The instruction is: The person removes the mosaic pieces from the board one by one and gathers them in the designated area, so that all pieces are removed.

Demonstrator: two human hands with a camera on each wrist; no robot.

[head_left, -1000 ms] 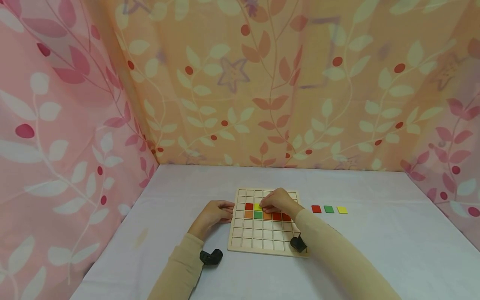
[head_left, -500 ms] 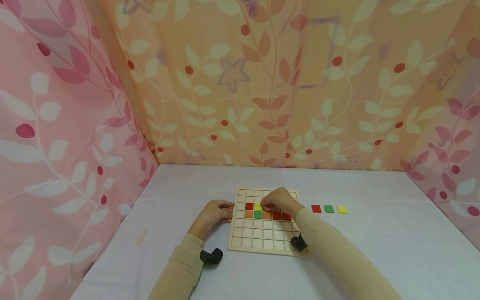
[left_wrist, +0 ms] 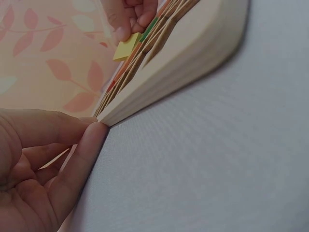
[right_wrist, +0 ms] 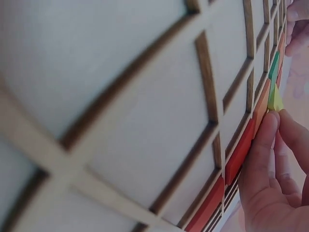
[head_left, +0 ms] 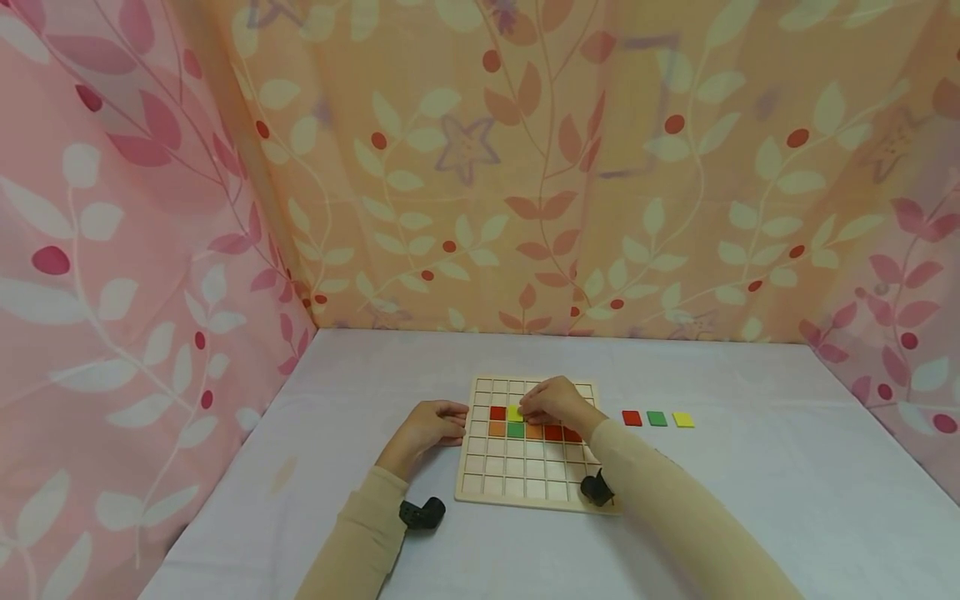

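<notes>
A square wooden grid board (head_left: 504, 467) lies on the table. My right hand (head_left: 558, 402) pinches a yellow square tile (head_left: 514, 412) between thumb and finger over a cell in the board's upper part. In the left wrist view this yellow tile (left_wrist: 126, 48) is tilted, with one edge raised above the grid. A red tile (head_left: 498, 413) sits just left of it. The row below holds an orange tile (head_left: 497, 429), a green tile (head_left: 516, 430), another orange one and red ones, partly under my right hand. My left hand (head_left: 427, 427) grips the board's left edge with thumb and fingertip.
On the table (head_left: 345, 375) right of the board lie a loose red tile (head_left: 632, 418), a green tile (head_left: 657, 418) and a yellow tile (head_left: 683, 420) in a line. Black wrist cameras sit on both sleeves. A leaf-patterned curtain (head_left: 480, 208) hangs behind and at the sides.
My right hand has shifted only very slightly, still on the yellow tile. My left hand and the board stay in place.
</notes>
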